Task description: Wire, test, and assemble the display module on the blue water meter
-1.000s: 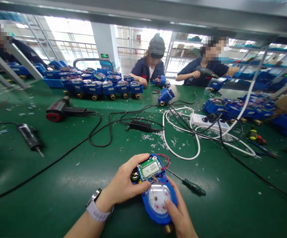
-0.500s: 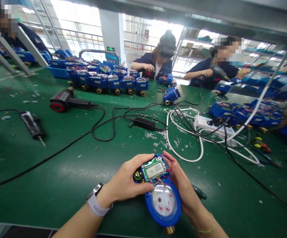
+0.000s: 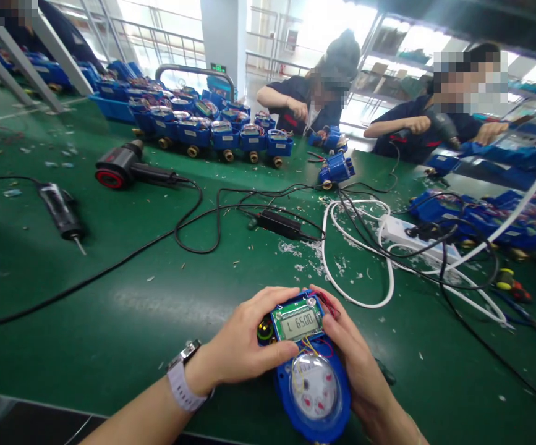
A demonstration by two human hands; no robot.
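Between my two hands is a blue water meter [image 3: 286, 386], its round dial facing up. Above the dial sits a green circuit board with a lit-up LCD [image 3: 300, 326] that reads about "L 6500". My left hand [image 3: 244, 343] grips the left side, thumb lying near the lower edge of the display. Closed along the right side, my right hand [image 3: 358, 352] has its thumb by the board and red wires [image 3: 327, 304] near its fingertips. Thin yellow wires run between board and dial. A round black-and-green part [image 3: 264, 330] shows beside my left fingers.
On the green bench [image 3: 123, 346] lie a heat gun [image 3: 123, 165], an electric screwdriver [image 3: 59, 213], black cables and a white power strip [image 3: 418, 238]. Rows of blue meters [image 3: 224, 137] stand at the back left. Two co-workers [image 3: 314, 93] sit opposite; plastic scraps [image 3: 300, 250] are scattered mid-bench.
The display reading has switched from about "0.00" to about "L 6500". The view has shifted slightly; both hands keep the same hold on the meter.
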